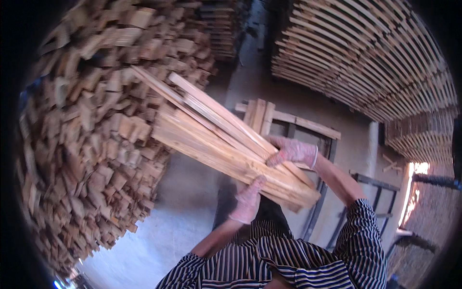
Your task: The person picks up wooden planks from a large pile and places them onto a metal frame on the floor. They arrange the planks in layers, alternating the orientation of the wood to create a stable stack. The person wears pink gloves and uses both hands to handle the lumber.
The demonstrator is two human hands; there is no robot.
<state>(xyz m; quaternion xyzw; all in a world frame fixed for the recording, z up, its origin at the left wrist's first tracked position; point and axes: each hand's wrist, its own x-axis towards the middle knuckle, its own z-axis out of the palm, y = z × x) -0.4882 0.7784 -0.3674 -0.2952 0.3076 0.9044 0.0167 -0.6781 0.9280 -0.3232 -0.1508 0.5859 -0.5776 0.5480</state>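
Note:
Across the front of my body lies a bundle of several long wooden boards (211, 139), slanting from the upper left down to the lower right. My left hand (249, 198), in a pale pinkish work glove, grips the bundle's near edge, its thumb on top and its other fingers hidden beneath. On the far side my right hand (293, 151), gloved alike, is wrapped over the boards near their right end. The boards fan apart slightly toward their left ends.
A huge heap of short wood pieces (106, 144) fills the left. Slatted wood stacks (356, 53) rise at the upper right. Beyond my right hand stands a dark metal frame (313, 212) with a few boards (258, 115) on it. Another dark frame (380, 188) is farther right.

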